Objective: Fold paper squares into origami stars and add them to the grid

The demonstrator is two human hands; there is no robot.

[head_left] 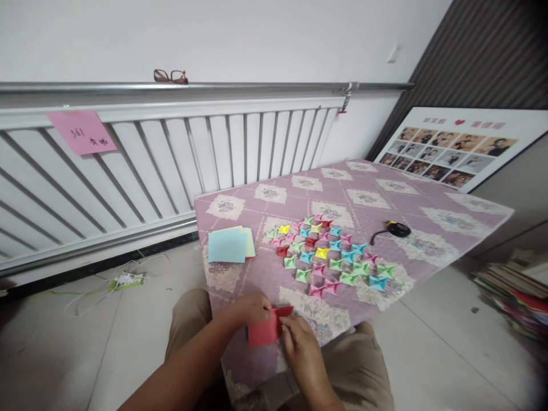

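Observation:
A red sheet of paper [262, 331], partly folded up on its right side, is held between both hands at the near edge of the table. My left hand [253, 309] is closed on its upper edge. The fingers of my right hand [299, 341] pinch the raised right part. Beyond my hands, several small folded paper pieces in pink, green, blue, yellow and red, such as a yellow one [322, 253], lie in loose rows. A stack of coloured sheets with light blue on top [228, 244] lies at the table's left.
The table [274, 211] has a purple patterned cloth. A black tape measure [398, 229] lies to the right. Behind stands a white radiator [240, 142] with a pink note [82, 132]. A photo board [471, 134] leans at the back right. A power strip [128, 279] lies on the floor.

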